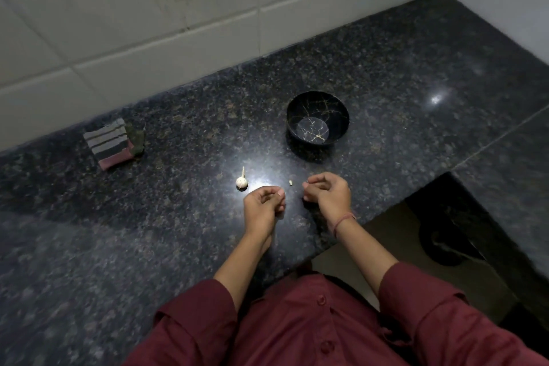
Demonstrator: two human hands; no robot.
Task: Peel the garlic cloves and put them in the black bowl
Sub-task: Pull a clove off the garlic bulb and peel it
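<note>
Garlic bulb (241, 182) and loose clove (290, 182) lie on the counter (148, 246), near the black bowl (317, 119). Left hand (263, 205) and right hand (326, 191) are curled; I cannot tell whether either grips anything.

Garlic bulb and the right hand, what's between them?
One small pale piece, likely a clove, lies on the counter between the bulb and the right hand, touching neither, in the head view.

On the dark speckled stone desk (386, 68) — a black bowl (300, 111), a garlic bulb (241, 182), one loose clove (291, 182) and a folded striped cloth (111, 142).
</note>
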